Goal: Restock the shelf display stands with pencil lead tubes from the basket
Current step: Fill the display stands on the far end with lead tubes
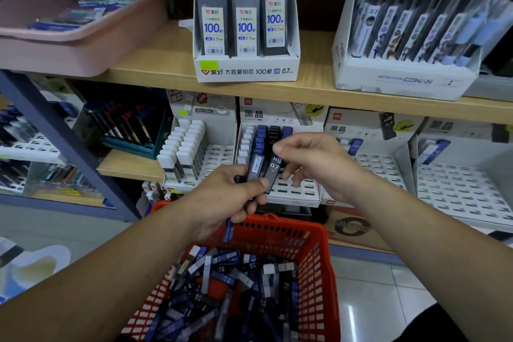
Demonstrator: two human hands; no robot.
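just above the red basket (319, 232), left hand (231, 197) grips a few lead tubes (256, 165) & right hand (313, 164) pinches a black hb 0.7 tube (273, 173) by its top; more tubes (236, 286) piled inside the basket.

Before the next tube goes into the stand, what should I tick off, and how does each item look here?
1. Right hand pinches the black HB 0.7 tube: ok.
2. Left hand holds the spare tubes: ok.
3. Blue tube hanging below the left hand secure: cannot tell.
4. Empty slots in the stand ahead: ok.
5. Basket has tubes left: ok.
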